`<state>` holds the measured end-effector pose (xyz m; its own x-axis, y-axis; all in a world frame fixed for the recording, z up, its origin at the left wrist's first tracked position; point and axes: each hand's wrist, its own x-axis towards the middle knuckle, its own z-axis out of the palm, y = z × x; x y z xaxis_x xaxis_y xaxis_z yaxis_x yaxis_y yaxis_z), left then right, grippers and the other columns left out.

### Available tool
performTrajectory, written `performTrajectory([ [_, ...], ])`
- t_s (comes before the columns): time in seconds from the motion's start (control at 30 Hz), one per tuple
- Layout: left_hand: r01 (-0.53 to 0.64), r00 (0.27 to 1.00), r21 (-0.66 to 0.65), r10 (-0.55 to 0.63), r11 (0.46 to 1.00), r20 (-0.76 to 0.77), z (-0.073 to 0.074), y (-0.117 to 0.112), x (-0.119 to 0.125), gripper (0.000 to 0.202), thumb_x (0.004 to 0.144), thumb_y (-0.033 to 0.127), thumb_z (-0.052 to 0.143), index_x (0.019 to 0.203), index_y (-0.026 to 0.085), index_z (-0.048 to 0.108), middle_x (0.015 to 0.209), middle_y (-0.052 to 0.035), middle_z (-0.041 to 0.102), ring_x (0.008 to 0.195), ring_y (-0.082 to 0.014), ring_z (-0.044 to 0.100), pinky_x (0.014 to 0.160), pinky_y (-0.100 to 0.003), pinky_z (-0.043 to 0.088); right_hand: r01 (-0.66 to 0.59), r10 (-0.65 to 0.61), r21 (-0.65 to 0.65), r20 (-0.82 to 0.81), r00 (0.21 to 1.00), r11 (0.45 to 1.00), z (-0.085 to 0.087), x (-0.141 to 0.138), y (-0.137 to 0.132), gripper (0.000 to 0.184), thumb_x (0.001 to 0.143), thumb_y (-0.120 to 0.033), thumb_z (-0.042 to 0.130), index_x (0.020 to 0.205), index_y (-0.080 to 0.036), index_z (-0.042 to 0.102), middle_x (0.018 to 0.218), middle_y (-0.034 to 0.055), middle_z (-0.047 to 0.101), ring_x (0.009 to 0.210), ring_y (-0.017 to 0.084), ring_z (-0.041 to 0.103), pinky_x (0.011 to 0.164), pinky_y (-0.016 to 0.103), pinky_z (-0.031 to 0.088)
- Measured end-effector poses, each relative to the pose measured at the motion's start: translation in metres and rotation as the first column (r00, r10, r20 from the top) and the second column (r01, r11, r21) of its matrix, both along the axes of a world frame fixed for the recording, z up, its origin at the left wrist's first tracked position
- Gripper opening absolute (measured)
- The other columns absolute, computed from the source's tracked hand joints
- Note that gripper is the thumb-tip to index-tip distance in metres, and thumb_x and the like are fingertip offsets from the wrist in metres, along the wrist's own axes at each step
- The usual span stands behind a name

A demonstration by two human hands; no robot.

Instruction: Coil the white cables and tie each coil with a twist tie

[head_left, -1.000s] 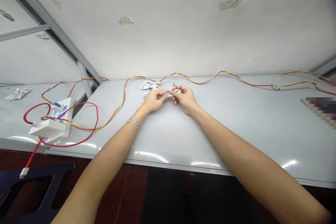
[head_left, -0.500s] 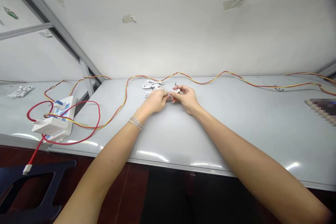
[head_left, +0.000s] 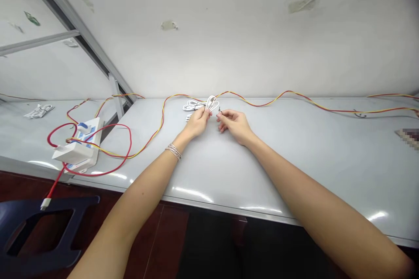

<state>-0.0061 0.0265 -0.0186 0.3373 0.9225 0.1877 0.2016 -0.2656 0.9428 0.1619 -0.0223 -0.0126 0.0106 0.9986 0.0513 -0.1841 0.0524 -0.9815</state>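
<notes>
My left hand (head_left: pixel 197 123) is closed on a folded white cable (head_left: pixel 211 103), which stands up out of its fingers near the back of the grey table (head_left: pixel 294 152). My right hand (head_left: pixel 233 123) is just to the right of it, its fingers pinched on a small black twist tie (head_left: pixel 219 110). More bundled white cables (head_left: pixel 192 106) lie on the table right behind my left hand. A silver bracelet is on my left wrist.
A red-and-yellow twisted wire (head_left: pixel 288 96) runs along the table's back edge. At the left, a white power strip (head_left: pixel 78 148) sits among red cable loops (head_left: pixel 111 161). Another white cable bundle (head_left: pixel 39 110) lies far left. A dark chair (head_left: pixel 36 235) stands below the table.
My hands have come apart: the left one has lifted the folded white cable upright, and the right one now holds only the black tie. The view has shifted a little.
</notes>
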Motion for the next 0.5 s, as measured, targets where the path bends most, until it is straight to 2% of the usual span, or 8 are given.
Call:
performTrajectory([
  [0.1,-0.010,1.000,-0.036,0.009,0.999,-0.025,0.0044,-0.0037,0.0026,0.025,0.104,0.032,0.043,0.087,0.018,0.054,0.070,0.0018,0.047,0.054,-0.0103,0.043,0.055,-0.028,0.035,0.000,0.000,0.012,0.016,1.000,1.000,-0.0003,0.0004,0.0003,0.042,0.068,-0.051,0.089,0.080,-0.017,0.068,0.075,0.0021,0.067,0.052,0.011,0.060,0.047,0.025,0.052],
  [0.23,-0.019,0.999,0.001,0.019,1.000,-0.047,0.0071,-0.0064,0.0039,0.025,0.102,0.035,0.048,0.087,0.017,0.056,0.075,0.0003,0.053,0.056,-0.0096,0.050,0.055,-0.026,0.038,-0.006,0.006,0.026,0.006,1.000,1.000,-0.0003,0.0017,0.0007,0.052,0.064,-0.061,0.088,0.080,-0.017,0.067,0.076,0.0019,0.067,0.052,0.010,0.060,0.048,0.024,0.052],
  [0.37,-0.062,0.997,0.003,0.062,0.998,-0.038,0.0053,-0.0056,0.0034,0.029,0.102,0.040,0.051,0.084,0.017,0.056,0.071,0.0014,0.051,0.055,-0.0096,0.048,0.055,-0.026,0.036,-0.029,0.028,0.047,0.015,0.999,0.998,-0.0006,0.0022,0.0002,0.050,0.068,-0.062,0.085,0.082,-0.018,0.065,0.077,0.0017,0.067,0.051,0.010,0.059,0.047,0.024,0.051],
  [0.5,-0.058,0.998,-0.037,0.058,0.998,-0.018,0.0070,-0.0057,0.0041,0.028,0.103,0.034,0.048,0.082,0.018,0.055,0.066,0.0024,0.048,0.053,-0.0098,0.043,0.055,-0.027,0.035,-0.049,0.048,0.064,0.017,0.999,0.997,-0.0018,0.0022,0.0004,0.046,0.075,-0.059,0.081,0.086,-0.018,0.063,0.077,0.0012,0.066,0.051,0.010,0.059,0.047,0.025,0.051],
])
